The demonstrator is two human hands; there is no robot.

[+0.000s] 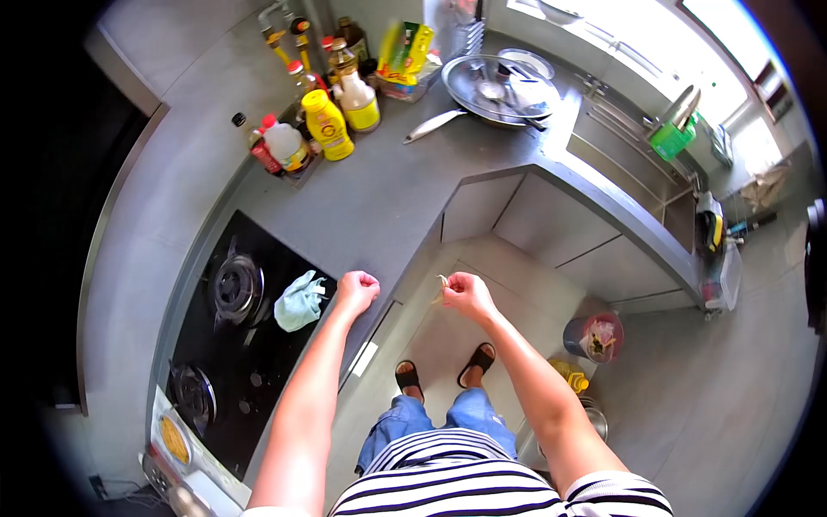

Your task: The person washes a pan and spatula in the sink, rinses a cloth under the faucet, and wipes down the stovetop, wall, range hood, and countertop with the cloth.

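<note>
My left hand point(357, 291) is closed, low over the counter edge beside the black gas hob point(263, 349). Its curled fingers hide whatever may be inside. A crumpled light-blue cloth point(299, 301) lies on the hob, just left of that hand and apart from it. Over the floor, my right hand point(469, 295) pinches a small, thin, pale-brown scrap point(440, 289) between thumb and fingers. The scrap is too small to name; part of it sticks out to the left of the fingertips.
Sauce bottles, among them a yellow bottle point(327, 127), crowd the back corner. A lidded frying pan point(500, 89) rests near the sink point(616, 148), its handle over the counter. On the floor to the right stand a waste bin point(572, 338) and an oil bottle point(569, 376).
</note>
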